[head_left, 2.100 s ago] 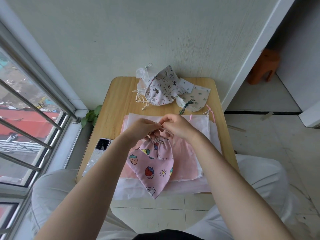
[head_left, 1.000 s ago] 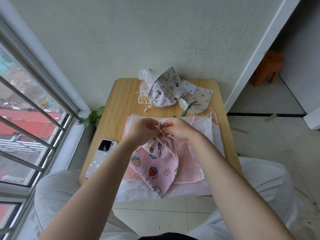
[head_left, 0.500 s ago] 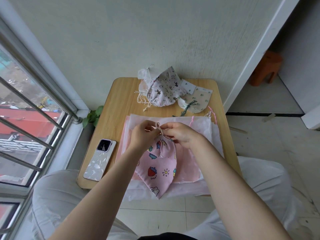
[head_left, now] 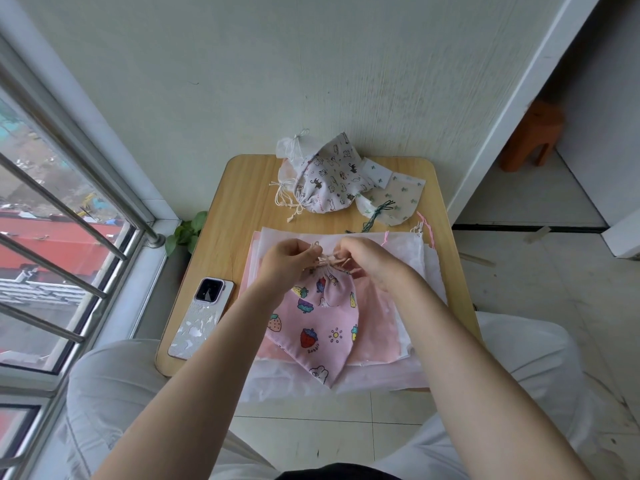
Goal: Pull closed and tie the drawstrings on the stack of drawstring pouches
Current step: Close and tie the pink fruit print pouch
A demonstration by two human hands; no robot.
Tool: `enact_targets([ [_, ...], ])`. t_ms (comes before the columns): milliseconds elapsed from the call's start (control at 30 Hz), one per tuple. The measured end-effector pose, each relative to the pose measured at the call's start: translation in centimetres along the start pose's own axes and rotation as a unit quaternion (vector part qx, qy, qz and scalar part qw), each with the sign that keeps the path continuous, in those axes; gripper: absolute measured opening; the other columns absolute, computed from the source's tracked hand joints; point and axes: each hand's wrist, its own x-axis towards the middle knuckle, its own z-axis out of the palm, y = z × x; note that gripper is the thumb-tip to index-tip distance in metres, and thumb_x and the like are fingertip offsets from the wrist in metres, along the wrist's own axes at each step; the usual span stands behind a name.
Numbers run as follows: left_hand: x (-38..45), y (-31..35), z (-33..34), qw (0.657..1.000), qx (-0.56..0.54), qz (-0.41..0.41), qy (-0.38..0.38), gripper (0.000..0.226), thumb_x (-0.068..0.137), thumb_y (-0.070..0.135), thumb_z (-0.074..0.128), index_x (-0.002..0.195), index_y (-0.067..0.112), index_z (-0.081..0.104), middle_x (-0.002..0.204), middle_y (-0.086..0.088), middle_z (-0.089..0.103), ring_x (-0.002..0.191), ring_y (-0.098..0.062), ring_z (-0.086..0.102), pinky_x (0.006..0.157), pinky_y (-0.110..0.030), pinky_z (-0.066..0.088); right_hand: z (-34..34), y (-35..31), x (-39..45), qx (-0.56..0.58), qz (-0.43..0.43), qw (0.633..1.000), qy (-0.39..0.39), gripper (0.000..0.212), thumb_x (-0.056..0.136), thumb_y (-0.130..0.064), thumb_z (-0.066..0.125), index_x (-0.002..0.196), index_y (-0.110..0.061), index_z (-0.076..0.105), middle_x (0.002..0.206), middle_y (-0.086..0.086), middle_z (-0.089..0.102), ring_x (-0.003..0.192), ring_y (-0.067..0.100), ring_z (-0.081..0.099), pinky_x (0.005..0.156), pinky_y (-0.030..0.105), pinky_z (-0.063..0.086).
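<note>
Together, our left hand (head_left: 282, 259) and right hand (head_left: 369, 259) pinch thin cream drawstrings (head_left: 327, 261) above the gathered pink fruit-print cotton pouch (head_left: 318, 327).

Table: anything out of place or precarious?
Two things. The flat pouch stack overhangs the table's near edge, its bottom layers drooping past it. The phone lies close to the near-left edge. Otherwise normal: both hands pinch the pink pouch's drawstring.

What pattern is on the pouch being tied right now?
Pink pouch printed with strawberries, other fruit, a sun and a rabbit; the head view shows it.
</note>
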Motion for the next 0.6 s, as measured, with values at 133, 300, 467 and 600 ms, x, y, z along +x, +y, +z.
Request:
enact_targets([
  [133,-0.3,0.0,0.2,0.999,-0.037,-0.004,-0.027,0.024,0.087,0.028,0.072,0.081,0.007,0.064,0.068,-0.004,0.057,0.054,-0.013,0.052,0.049,-0.018,0.046,0.0,0.4,0.3,0.198,-0.019,0.980,0.019,0.036,0.088,-0.016,0.047,0.052,-0.017,0.045,0.061,0.001,0.054,0.058,0.016,0.051,0.061,0.027,0.040],
  [300,-0.2,0.0,0.2,1.000,-0.015,0.009,-0.019,0.025,0.087,0.032,0.072,0.078,0.010,0.063,0.071,-0.005,0.060,0.057,-0.013,0.053,0.052,-0.019,0.047,0.8,1.1,0.8,0.324,-0.056,0.944,0.028,0.029,0.095,-0.024,0.061,0.072,-0.006,0.061,0.071,0.012,0.060,0.069,0.023,0.059,0.074,0.035,0.050],
  [467,-0.1,-0.2,0.0,0.999,-0.041,0.010,0.011,0.021,0.088,0.027,0.071,0.077,0.011,0.065,0.074,-0.003,0.066,0.062,-0.013,0.059,0.061,-0.024,0.051,0.4,1.0,0.7,0.297,-0.065,0.952,-0.034,0.014,0.098,-0.008,0.052,0.086,-0.005,0.059,0.077,0.008,0.062,0.072,0.019,0.061,0.066,0.025,0.052],
  [600,-0.2,-0.2,0.0,0.997,-0.065,0.024,0.015,0.019,0.090,0.019,0.069,0.075,0.010,0.063,0.067,0.000,0.065,0.055,-0.006,0.058,0.053,-0.016,0.048,-0.3,1.2,0.7,-0.028,-0.078,0.996,0.018,0.005,0.089,-0.013,0.070,0.088,-0.010,0.066,0.082,0.002,0.066,0.077,0.014,0.062,0.074,0.025,0.050],
])
